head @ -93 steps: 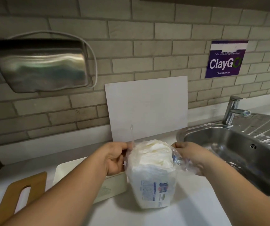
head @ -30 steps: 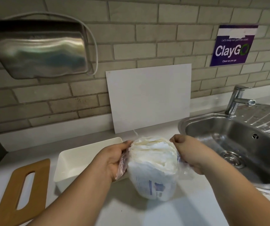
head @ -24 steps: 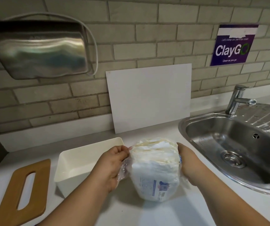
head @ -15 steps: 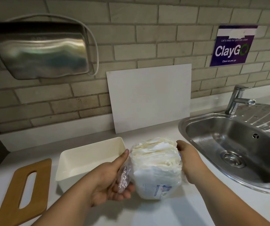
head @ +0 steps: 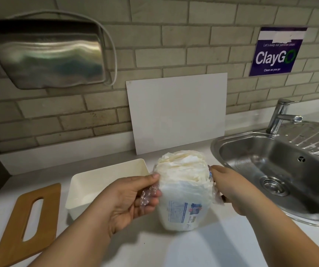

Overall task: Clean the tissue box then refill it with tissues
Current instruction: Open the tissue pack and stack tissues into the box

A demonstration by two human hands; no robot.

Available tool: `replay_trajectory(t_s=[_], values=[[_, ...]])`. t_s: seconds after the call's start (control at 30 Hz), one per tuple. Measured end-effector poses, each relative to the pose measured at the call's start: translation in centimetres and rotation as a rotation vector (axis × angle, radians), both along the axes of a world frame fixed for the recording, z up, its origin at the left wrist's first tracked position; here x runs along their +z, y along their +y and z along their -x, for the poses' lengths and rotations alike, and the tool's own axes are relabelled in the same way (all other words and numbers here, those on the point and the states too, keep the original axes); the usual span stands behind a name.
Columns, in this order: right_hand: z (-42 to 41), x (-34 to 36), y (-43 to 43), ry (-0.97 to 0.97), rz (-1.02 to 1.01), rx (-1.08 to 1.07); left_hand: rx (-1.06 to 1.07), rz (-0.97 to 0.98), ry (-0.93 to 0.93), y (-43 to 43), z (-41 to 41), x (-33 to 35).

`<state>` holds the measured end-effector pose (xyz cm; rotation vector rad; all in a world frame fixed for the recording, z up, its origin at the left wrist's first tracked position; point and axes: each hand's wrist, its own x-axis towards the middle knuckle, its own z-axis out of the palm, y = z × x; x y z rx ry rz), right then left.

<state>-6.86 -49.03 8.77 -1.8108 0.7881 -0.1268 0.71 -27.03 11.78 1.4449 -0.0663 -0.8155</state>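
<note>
A pack of white tissues (head: 183,191) stands upright on the white counter in a clear plastic wrapper that is open at the top, so the tissue stack shows. My left hand (head: 127,201) grips the crumpled wrapper on the pack's left side. My right hand (head: 229,189) pinches the wrapper on its right side. The cream tissue box (head: 100,182) sits open and empty just left of the pack, behind my left hand. Its wooden lid (head: 27,214), with a long slot, lies flat at the far left.
A steel sink (head: 281,170) with a tap (head: 281,116) lies at the right. A white board (head: 177,112) leans on the brick wall behind the pack. A steel dispenser (head: 45,53) hangs on the wall at upper left.
Both hands slid down the wrapper, baring more of the tissue stack. My left hand opened under the pack's side, then closed on the bunched plastic. The pack stays in place.
</note>
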Motion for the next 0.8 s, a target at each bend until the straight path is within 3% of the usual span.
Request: replay_trajectory(t_s=[0.1,0.37,0.47,0.57,0.7,0.8], values=[[-0.2,0.0,0.1,0.011,0.021,0.004,0.04,0.09,0.011,-0.2,-0.1,0.5],[-0.2,-0.3,0.2,0.023,0.036,0.005,0.112,0.388,0.279,-0.7,0.4,-1.9],[0.0,-0.4,0.5,0.0,-0.013,-0.007,0.144,0.384,0.315,-0.6,0.6,-4.0],[0.2,-0.4,0.6,-0.016,-0.039,-0.002,0.096,0.172,0.122,0.1,0.3,-5.0],[0.8,-0.1,0.2,-0.031,-0.18,0.005,0.028,0.08,-0.12,1.1,-1.2,-3.7],[1.2,0.1,0.2,0.013,-0.173,0.06,0.012,-0.044,-0.326,0.7,-1.3,-2.8]])
